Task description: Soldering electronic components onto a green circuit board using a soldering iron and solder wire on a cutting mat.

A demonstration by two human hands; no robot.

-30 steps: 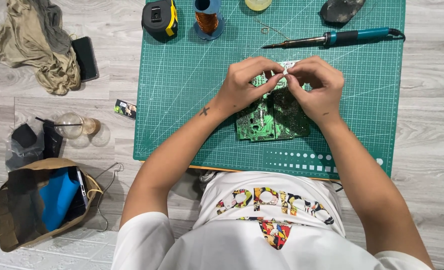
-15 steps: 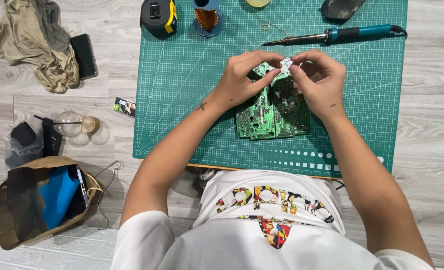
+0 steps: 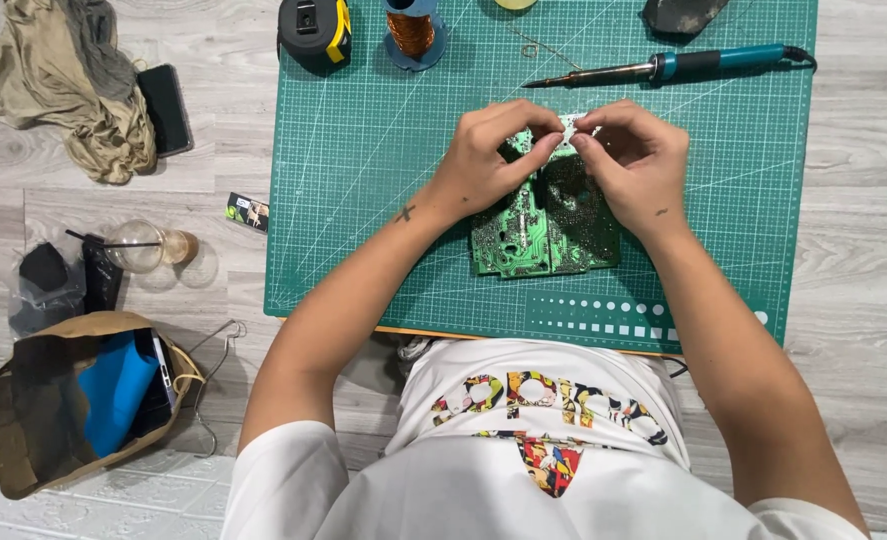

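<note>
A green circuit board [image 3: 548,235] lies on the green cutting mat [image 3: 363,180]. My left hand [image 3: 493,155] rests on the board's upper left part, fingers curled over its top edge. My right hand [image 3: 638,165] sits on the upper right part. The fingertips of both hands meet at a small pale piece [image 3: 570,128] at the board's far edge, pinching it. The board's upper half is hidden under my hands.
A blue-handled soldering iron [image 3: 663,68] lies just beyond my hands. A yellow-black tape measure [image 3: 313,32] and a copper wire spool [image 3: 413,32] stand at the mat's far edge. Left on the floor: a beige cloth [image 3: 63,90], a dark phone [image 3: 165,108], a glass jar [image 3: 143,245], a brown bag [image 3: 73,400].
Both hands have crept slightly toward the far edge of the board, keeping their pinch on the small pale piece. The board stays in place.
</note>
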